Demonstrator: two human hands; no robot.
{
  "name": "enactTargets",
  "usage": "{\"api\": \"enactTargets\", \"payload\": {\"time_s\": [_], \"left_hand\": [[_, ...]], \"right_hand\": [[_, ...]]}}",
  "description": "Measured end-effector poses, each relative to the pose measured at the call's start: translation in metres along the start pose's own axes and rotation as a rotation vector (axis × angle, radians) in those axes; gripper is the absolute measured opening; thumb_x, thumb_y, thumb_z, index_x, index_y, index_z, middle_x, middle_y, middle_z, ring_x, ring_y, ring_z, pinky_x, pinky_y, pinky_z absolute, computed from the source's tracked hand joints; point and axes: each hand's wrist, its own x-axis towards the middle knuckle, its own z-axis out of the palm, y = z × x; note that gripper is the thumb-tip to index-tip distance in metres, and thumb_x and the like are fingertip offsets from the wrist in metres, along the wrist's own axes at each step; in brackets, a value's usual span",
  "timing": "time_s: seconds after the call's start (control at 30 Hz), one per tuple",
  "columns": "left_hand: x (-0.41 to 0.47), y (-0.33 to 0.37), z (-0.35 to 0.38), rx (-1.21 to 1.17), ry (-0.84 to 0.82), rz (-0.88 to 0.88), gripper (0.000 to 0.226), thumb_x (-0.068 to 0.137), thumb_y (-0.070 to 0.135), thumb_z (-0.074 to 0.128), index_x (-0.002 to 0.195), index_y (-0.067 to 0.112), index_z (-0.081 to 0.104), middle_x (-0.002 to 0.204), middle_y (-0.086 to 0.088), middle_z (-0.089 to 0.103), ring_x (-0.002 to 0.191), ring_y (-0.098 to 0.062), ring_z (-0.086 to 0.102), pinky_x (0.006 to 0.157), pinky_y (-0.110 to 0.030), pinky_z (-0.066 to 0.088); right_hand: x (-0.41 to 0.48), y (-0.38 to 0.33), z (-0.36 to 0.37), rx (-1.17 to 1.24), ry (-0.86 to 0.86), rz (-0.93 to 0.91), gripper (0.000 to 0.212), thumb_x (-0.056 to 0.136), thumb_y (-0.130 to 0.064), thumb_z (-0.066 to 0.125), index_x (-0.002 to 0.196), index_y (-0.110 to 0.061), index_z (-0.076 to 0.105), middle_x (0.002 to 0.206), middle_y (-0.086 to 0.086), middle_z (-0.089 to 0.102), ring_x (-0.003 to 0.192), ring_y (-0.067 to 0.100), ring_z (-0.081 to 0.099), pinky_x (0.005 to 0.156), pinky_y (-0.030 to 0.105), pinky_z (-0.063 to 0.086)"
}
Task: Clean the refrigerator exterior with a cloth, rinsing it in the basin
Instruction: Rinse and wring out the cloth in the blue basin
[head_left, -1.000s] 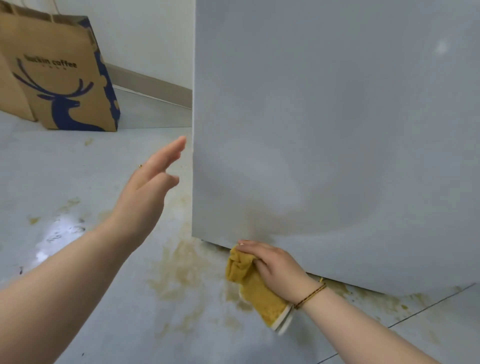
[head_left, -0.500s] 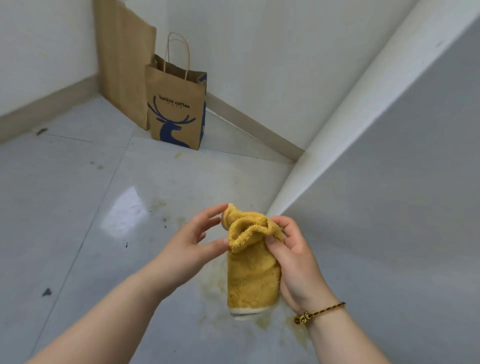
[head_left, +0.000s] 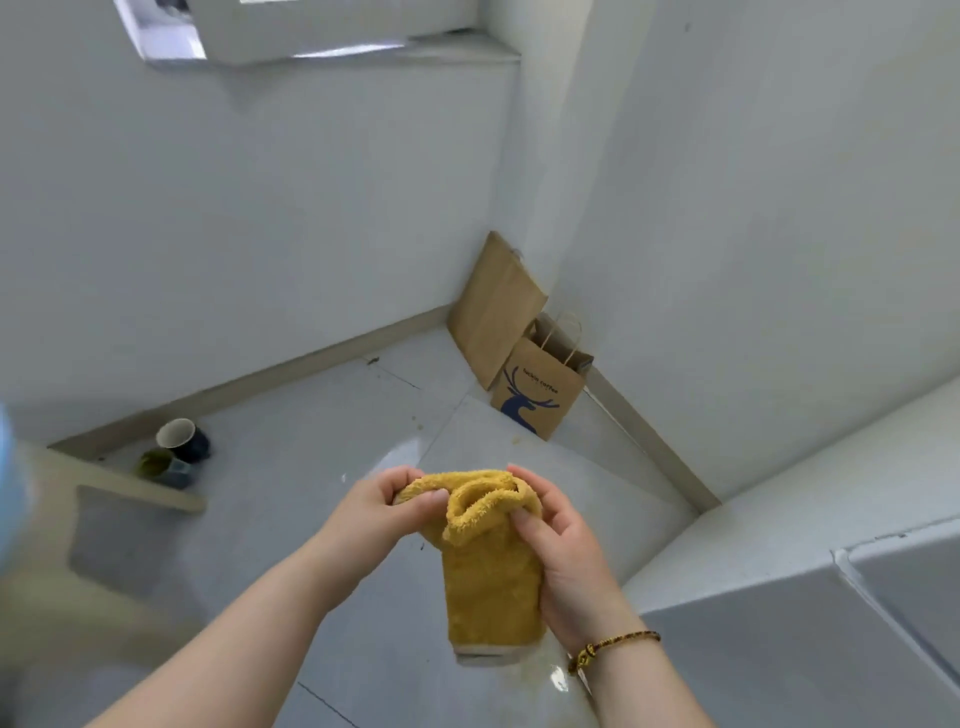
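While hanging lengthwise above the floor (head_left: 311, 467), bunched at the top and loose below: yellow cloth (head_left: 488, 582), raised in mid-air between both hands, touching neither the refrigerator (head_left: 779, 649) nor the tiles. Pinched at one side of the gathered top by the left hand (head_left: 387, 506), thumb and curled fingers (head_left: 431, 501) closed on the folded terry. Gripped at the other side by the right hand (head_left: 563, 545), thumb pressed into the rolled rim, remaining fingers wrapped behind the hanging length. Beaded bracelet (head_left: 613, 644) on the right wrist.

Judged as refolding or turning to a fresher face, ahead of more wiping or a rinse. To do it well:
- keep both pinches near the top corners and open out the bunch
- fold the soiled face inward
- finish with a flat pad broad enough for the palm
- keep the pale hem off the wet-looking patch of floor just beneath

Further out: grey refrigerator top and side at lower right, near the right forearm. Printed paper bag (head_left: 537, 395) upright in the corner, beside a plain flat bag (head_left: 493, 312) leaned on the wall. Two cups (head_left: 179, 439) by the skirting, well apart from the hands. Blurred pale-blue shape (head_left: 10, 478) at the far left edge, possibly the basin, too smeared to tell
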Motion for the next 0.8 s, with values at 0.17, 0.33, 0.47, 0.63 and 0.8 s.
{"api": "enactTargets", "payload": {"time_s": [0.17,0.33,0.47,0.63,0.8], "left_hand": [[-0.081,0.031,-0.044,-0.088,0.286,0.031,0.013,0.087,0.022,0.057,0.086,0.009,0.06,0.078,-0.001,0.06,0.076,-0.012,0.055,0.065,-0.015,0.046],[-0.163,0.043,-0.113,-0.235,0.587,0.029,0.022,0.076,0.035,0.066,0.086,0.017,0.06,0.079,-0.001,0.061,0.077,-0.016,0.054,0.07,-0.028,0.044],[-0.214,0.032,-0.181,-0.435,0.845,0.024,0.008,0.086,0.022,0.061,0.08,0.018,0.057,0.07,0.0,0.058,0.067,-0.016,0.05,0.064,-0.029,0.041],[-0.262,-0.007,-0.278,-0.43,1.058,0.0,0.01,0.088,0.015,0.056,0.079,0.013,0.057,0.074,-0.004,0.058,0.067,-0.016,0.052,0.06,-0.026,0.042],[-0.281,-0.056,-0.389,-0.542,1.064,-0.146,0.004,0.086,0.01,0.059,0.082,0.011,0.058,0.076,-0.007,0.062,0.066,-0.018,0.058,0.056,-0.025,0.046]], "right_hand": [[-0.03,-0.022,0.072,-0.291,-0.198,-0.027,0.015,0.088,-0.022,0.055,0.1,-0.024,0.064,0.102,-0.001,0.067,0.101,0.018,0.06,0.09,0.037,0.05],[-0.05,-0.022,0.155,-0.505,-0.346,-0.096,0.007,0.091,-0.018,0.053,0.087,-0.021,0.058,0.085,-0.003,0.06,0.084,0.015,0.053,0.074,0.027,0.045],[-0.048,-0.008,0.22,-0.57,-0.384,-0.101,0.01,0.094,-0.017,0.049,0.085,-0.017,0.052,0.082,0.001,0.053,0.078,0.015,0.048,0.064,0.024,0.039],[-0.032,0.027,0.321,-0.59,-0.411,-0.026,0.01,0.093,-0.021,0.05,0.088,-0.02,0.058,0.091,0.005,0.061,0.086,0.021,0.057,0.078,0.036,0.049],[-0.004,0.08,0.433,-0.565,-0.389,0.137,0.004,0.091,-0.024,0.055,0.089,-0.022,0.058,0.101,0.006,0.062,0.097,0.025,0.058,0.087,0.042,0.05]]}}
